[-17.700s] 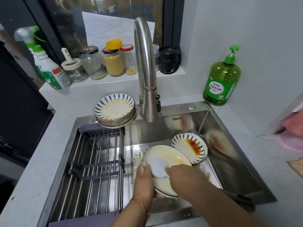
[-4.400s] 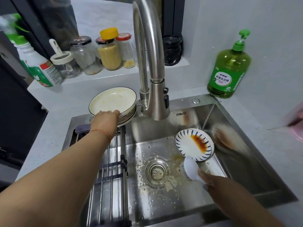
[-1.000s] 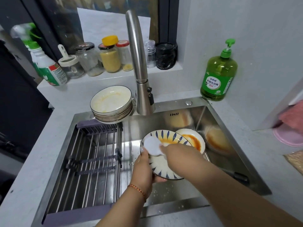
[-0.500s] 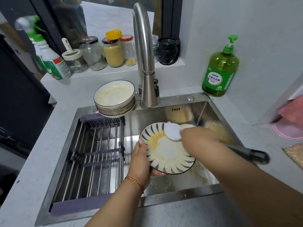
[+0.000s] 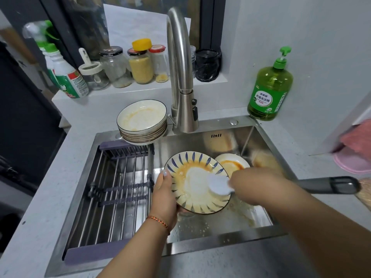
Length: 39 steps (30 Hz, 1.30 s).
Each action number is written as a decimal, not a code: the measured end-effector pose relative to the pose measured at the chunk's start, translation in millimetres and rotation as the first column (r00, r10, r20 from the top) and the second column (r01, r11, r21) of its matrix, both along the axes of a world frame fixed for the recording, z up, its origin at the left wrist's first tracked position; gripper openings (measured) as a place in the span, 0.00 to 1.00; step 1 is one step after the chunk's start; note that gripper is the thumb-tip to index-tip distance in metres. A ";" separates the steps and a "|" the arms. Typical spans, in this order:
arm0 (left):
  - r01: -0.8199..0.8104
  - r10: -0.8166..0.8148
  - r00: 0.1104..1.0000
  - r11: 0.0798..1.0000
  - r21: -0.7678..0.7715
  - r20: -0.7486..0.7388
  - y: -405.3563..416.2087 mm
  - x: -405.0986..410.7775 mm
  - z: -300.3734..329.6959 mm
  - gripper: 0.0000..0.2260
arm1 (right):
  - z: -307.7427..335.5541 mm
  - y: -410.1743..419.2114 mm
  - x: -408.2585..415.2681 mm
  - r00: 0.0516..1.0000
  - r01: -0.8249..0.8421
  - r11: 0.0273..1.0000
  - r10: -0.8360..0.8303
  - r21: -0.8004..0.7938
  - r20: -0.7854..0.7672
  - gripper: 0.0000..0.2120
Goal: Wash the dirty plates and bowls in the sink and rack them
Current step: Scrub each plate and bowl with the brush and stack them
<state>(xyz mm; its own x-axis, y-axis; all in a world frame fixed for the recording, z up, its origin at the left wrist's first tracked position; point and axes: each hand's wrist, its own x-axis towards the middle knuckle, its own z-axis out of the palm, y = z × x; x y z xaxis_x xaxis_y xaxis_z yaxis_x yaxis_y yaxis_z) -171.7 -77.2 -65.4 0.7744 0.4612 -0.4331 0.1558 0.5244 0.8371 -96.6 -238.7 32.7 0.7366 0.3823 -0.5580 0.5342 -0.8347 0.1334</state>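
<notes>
The left hand (image 5: 164, 194) is gripping the blue-striped plate (image 5: 197, 182) by its left rim, thumb lying over the top edge and fingers curled beneath, keeping it tilted above the sink (image 5: 267, 149) basin. The right hand (image 5: 248, 185) is closing around a round white scrubber (image 5: 218, 185) and pressing it to the plate's right side, where orange sauce is smearing across the centre. Just behind the held plate, a second dirty plate (image 5: 233, 162) with red-orange sauce is leaning in the basin near the sink's far right corner. A stack of plates (image 5: 142, 122) is sitting on the sink's far edge beside the faucet (image 5: 180, 77), the top one stained yellow. The drying rack (image 5: 120, 189) is spanning the sink's left half. A green soap bottle (image 5: 270, 89) is standing on the table at the sink's far right corner.
</notes>
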 end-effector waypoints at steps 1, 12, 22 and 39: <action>0.019 -0.019 1.000 1.000 0.012 0.000 -1.7 0.1 1.0 0.16 | -0.6 7.4 9.4 0.997 0.079 0.997 -0.079 -0.019 0.017 0.12; 0.097 -0.097 0.995 0.995 0.002 -0.014 -6.0 6.3 0.1 0.18 | -10.9 65.2 -3.1 0.993 0.114 0.983 -0.106 0.145 -0.057 0.25; 0.076 -0.076 0.997 0.997 -0.021 -0.004 -1.6 10.6 3.2 0.18 | -20.1 67.3 2.1 0.998 0.059 0.962 -0.053 0.265 -0.032 0.29; -0.104 0.100 0.994 0.988 0.112 0.043 25.1 18.0 7.0 0.14 | 5.5 25.5 -2.2 0.976 -0.145 0.987 0.154 0.062 -0.155 0.21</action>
<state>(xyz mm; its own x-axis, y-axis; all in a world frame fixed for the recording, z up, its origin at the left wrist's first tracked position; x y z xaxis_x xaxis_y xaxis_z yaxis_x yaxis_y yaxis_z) -153.8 -52.1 -58.3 0.7351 0.5834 -0.3453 0.0742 0.4371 0.8964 -98.8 -213.3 38.2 0.5726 0.5118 -0.6404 0.6645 -0.7473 -0.0031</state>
